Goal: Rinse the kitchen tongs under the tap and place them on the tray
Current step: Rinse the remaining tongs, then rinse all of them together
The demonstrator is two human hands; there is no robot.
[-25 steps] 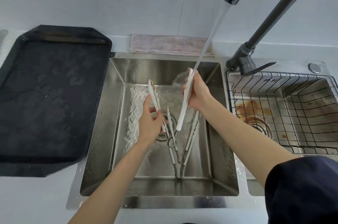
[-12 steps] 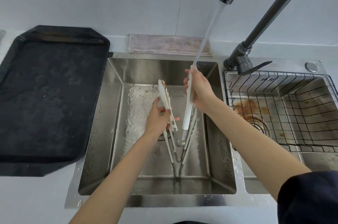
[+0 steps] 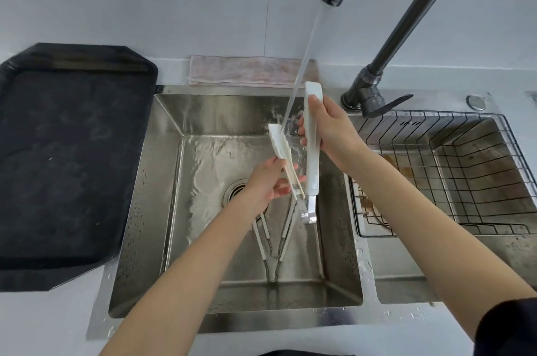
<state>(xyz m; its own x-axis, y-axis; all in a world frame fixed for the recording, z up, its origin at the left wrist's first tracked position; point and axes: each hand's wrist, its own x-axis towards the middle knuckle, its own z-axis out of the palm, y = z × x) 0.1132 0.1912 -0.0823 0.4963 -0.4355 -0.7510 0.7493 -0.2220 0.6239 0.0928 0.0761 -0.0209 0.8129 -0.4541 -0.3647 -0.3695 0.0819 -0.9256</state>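
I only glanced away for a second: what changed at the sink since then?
The left hand carried its tongs up and rightward, so the water stream now strikes their tip. The right hand keeps gripping the other tongs. A third pair and the tray stayed put.

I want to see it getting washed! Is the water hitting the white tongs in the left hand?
Touching. The head view shows the water stream landing on the tip of the white tongs gripped by the left hand.

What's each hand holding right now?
Left hand: grips one white tongs arm, under the water.
Right hand: grips the other white arm.
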